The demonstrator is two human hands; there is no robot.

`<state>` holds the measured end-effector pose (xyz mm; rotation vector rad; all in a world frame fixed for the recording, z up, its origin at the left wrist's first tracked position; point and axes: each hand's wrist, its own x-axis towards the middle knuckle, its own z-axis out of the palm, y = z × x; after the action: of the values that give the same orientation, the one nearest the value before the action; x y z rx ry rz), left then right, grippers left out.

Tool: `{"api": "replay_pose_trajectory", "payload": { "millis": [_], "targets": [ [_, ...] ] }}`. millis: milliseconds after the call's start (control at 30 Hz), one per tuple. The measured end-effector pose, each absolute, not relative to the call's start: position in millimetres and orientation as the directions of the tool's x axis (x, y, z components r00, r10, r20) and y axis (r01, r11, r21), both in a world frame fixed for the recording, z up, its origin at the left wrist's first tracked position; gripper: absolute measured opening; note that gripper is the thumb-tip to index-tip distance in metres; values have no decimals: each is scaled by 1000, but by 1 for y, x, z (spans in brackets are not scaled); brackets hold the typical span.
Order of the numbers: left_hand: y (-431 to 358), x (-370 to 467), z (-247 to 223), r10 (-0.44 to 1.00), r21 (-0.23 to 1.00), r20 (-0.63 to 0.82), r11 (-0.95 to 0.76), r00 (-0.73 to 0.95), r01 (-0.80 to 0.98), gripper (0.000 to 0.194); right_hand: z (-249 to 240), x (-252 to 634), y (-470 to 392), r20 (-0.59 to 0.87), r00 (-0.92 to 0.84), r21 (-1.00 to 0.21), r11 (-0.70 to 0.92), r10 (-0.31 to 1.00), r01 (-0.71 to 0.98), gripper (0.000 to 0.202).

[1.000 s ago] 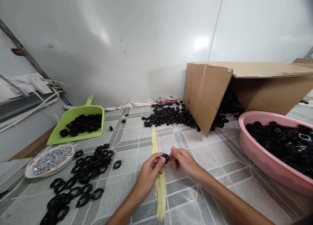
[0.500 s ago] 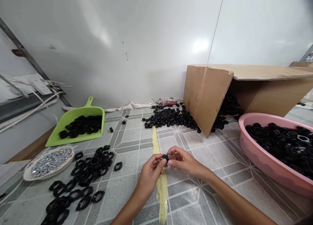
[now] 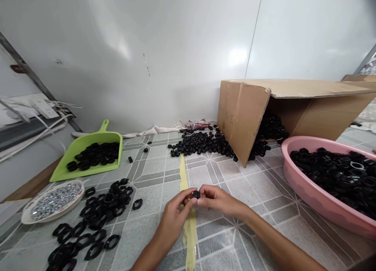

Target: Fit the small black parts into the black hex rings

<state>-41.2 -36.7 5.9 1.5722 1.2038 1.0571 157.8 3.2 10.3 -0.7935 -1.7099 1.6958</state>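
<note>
Between the fingertips of both hands is a small black plastic part (image 3: 196,194), held just above the tape on the floor; its exact shape is mostly hidden. My left hand (image 3: 176,209) pinches it from the left with thumb and forefinger. From the other side, the thumb and forefinger of my right hand (image 3: 219,200) close on the same part. Loose black ring nuts (image 3: 108,198) lie in a pile left of my hands, with one lone ring nut (image 3: 137,204) nearest them. Farther back is a heap of smaller black parts (image 3: 199,142).
A cardboard box (image 3: 245,118) lies on its side, black parts spilling out. At right stands a pink basin (image 3: 317,190) full of black rings. A green dustpan (image 3: 107,135) holds black parts; a dish (image 3: 26,214) carries shiny metal pieces. Yellow tape (image 3: 190,239) runs along the tiled floor.
The view has shifted slightly. My right fingers have come in closer against the black part, and both hands now grip it from opposite sides.
</note>
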Motion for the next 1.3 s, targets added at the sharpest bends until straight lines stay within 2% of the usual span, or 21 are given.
{"api": "replay_pose_trajectory", "payload": {
  "millis": [100, 167, 267, 400, 567, 700, 767, 933, 1033, 1167, 1233, 1300],
  "targets": [
    [-38, -44, 12, 966, 922, 164, -222, 199, 316, 36, 9, 158, 3, -35, -700, -998, 15, 713, 64, 45],
    [-38, -45, 15, 964, 917, 164, -228, 210, 327, 36, 10, 158, 2, -34, -691, -997, 21, 722, 71, 44],
    [-39, -45, 17, 965, 924, 144, -210, 219, 319, 37, 13, 157, 0, -5, -651, -1000, -7, 759, 0, 37],
    [-42, -45, 21, 958, 909, 156, -235, 242, 345, 37, 18, 156, -1, -7, -675, -989, -104, 738, -103, 37],
    [-46, -48, 21, 946, 890, 177, -272, 273, 365, 35, 18, 156, -2, -18, -699, -990, -111, 715, -88, 37],
    [-47, -45, 15, 944, 894, 203, -287, 259, 345, 34, 12, 150, -4, -108, -650, -991, -137, 752, 6, 55],
    [-46, -43, 11, 955, 901, 205, -270, 213, 341, 33, 10, 146, -6, -104, -594, -993, -113, 798, 23, 60],
    [-44, -40, 8, 973, 911, 179, -220, 145, 350, 33, 11, 144, -7, 0, -560, -997, -46, 829, -67, 44],
    [-47, -39, 10, 964, 895, 205, -254, 167, 367, 30, 8, 145, -6, -8, -567, -1000, -18, 823, -12, 47],
    [-50, -36, 10, 965, 915, 175, -233, 195, 329, 32, 4, 142, -8, -90, -503, -994, -47, 860, 98, 61],
    [-48, -34, 9, 980, 951, 119, -158, 158, 265, 35, 7, 141, -12, -69, -443, -990, -8, 894, 138, 58],
    [-43, -33, 7, 991, 983, 53, -73, 123, 167, 38, 13, 141, -18, 27, -408, -977, 110, 913, 182, 46]
  ]
}}
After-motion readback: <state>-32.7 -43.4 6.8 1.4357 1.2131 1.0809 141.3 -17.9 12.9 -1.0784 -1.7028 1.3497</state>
